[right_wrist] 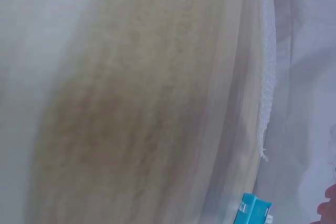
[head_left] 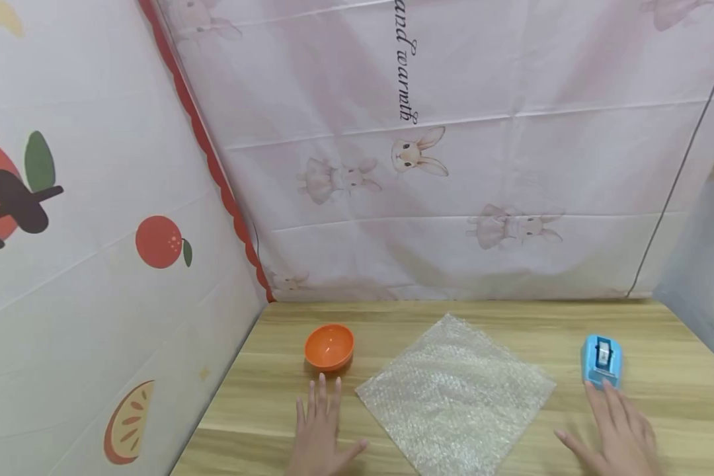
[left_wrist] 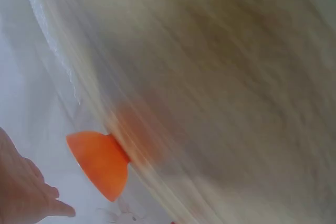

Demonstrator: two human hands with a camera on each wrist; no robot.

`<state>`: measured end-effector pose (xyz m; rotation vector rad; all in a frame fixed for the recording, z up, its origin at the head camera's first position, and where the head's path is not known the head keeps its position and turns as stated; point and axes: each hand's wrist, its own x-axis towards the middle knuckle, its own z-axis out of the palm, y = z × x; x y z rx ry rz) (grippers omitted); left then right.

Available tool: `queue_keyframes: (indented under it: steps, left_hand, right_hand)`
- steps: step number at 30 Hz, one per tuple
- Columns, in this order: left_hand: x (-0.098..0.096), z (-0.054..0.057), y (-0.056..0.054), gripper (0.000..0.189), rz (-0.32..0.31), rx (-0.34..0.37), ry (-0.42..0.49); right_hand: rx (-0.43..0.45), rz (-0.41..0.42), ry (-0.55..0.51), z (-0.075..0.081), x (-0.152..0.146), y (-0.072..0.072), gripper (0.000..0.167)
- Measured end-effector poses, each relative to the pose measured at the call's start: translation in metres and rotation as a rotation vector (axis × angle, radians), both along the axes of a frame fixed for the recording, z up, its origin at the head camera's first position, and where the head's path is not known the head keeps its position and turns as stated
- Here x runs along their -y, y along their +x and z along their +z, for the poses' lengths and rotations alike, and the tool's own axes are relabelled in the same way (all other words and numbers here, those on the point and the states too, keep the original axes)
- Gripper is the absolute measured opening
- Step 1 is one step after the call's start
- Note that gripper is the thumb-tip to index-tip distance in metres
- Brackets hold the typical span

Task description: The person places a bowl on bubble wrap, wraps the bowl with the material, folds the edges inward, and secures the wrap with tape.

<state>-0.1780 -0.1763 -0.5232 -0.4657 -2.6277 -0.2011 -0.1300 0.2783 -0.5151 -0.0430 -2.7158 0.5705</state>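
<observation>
My left hand [head_left: 319, 430] is spread with straight fingers just in front of an orange bowl [head_left: 329, 348] and holds nothing. In the left wrist view the bowl [left_wrist: 100, 162] stands upright on the table, with the hand [left_wrist: 26, 187] off to its side. My right hand [head_left: 619, 433] has its fingers extended, the fingertips right at the near edge of a blue tape dispenser [head_left: 602, 360]. A roll of clear tape sits in the dispenser. Between the hands a sheet of bubble wrap [head_left: 458, 393] lies flat, turned like a diamond.
The wooden table [head_left: 238, 396] has a light grain. A white curtain with rabbit prints [head_left: 357, 258] hangs behind it, and a fruit-patterned sheet [head_left: 83, 311] covers the left side. A grey wall [head_left: 711, 277] stands at the right.
</observation>
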Motion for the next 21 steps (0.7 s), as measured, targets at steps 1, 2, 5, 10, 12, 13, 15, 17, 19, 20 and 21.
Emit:
queue_keyframes:
  steps: [1, 2, 5, 10, 12, 13, 15, 17, 19, 20, 21]
  left_hand:
    - [0.000, 0.001, 0.000, 0.102, 0.005, 0.043, 0.033]
    - [0.000, 0.003, 0.000, 0.101, 0.008, 0.088, 0.071]
    - [0.000, 0.007, -0.001, 0.100, 0.020, 0.194, 0.154]
    - [0.000, 0.014, -0.004, 0.100, 0.044, 0.288, 0.206]
    - [0.000, 0.016, -0.007, 0.100, 0.055, 0.322, 0.230]
    - [0.000, 0.017, -0.008, 0.100, 0.060, 0.338, 0.247]
    - [0.001, 0.019, -0.011, 0.101, 0.067, 0.361, 0.277]
    - [0.001, 0.021, -0.012, 0.100, 0.062, 0.371, 0.304]
    - [0.002, 0.022, -0.014, 0.098, 0.060, 0.379, 0.324]
    - [0.003, 0.023, -0.015, 0.097, 0.063, 0.389, 0.339]
    - [0.004, 0.023, -0.017, 0.097, 0.070, 0.402, 0.359]
  right_hand:
    - [-0.001, 0.010, -0.015, 0.001, 0.000, -0.001, 0.095]
    - [-0.006, 0.018, -0.030, 0.001, 0.001, -0.002, 0.094]
    - [-0.013, 0.033, -0.067, 0.002, 0.002, -0.005, 0.092]
    - [-0.031, 0.053, -0.126, 0.001, 0.006, -0.011, 0.090]
    - [-0.044, 0.059, -0.144, 0.000, 0.007, -0.013, 0.090]
    - [-0.051, 0.063, -0.152, 0.000, 0.008, -0.015, 0.091]
    - [-0.055, 0.066, -0.160, 0.001, 0.010, -0.017, 0.091]
    - [-0.052, 0.069, -0.166, 0.001, 0.011, -0.019, 0.091]
    - [-0.040, 0.072, -0.172, 0.002, 0.012, -0.021, 0.090]
    - [-0.029, 0.075, -0.177, 0.003, 0.012, -0.022, 0.089]
    - [-0.024, 0.081, -0.186, 0.002, 0.012, -0.022, 0.089]
